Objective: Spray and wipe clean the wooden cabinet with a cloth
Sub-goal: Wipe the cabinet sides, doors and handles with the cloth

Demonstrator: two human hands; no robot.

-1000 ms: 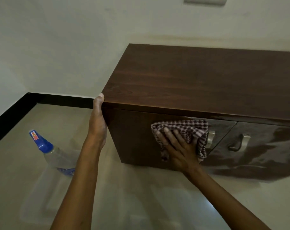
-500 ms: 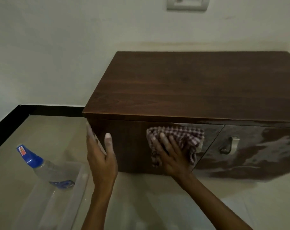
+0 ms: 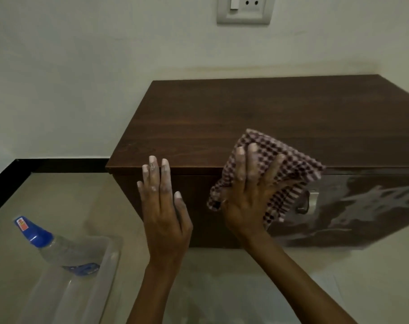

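Note:
The dark wooden cabinet stands against the wall, its right door streaked with whitish smears. My right hand presses a checked brown-and-white cloth against the cabinet's front top edge, fingers spread over it. My left hand is flat and open with fingers straight, held in front of the left door and holding nothing. A clear spray bottle with a blue cap leans in a transparent plastic bin on the floor at the lower left.
A metal door handle shows just right of the cloth. A wall socket plate sits above the cabinet. A black skirting runs along the beige tiled floor at the left.
My right hand has carried the cloth up from the left door to the front top edge. My left hand let go of the cabinet's left corner and now hovers open before the door.

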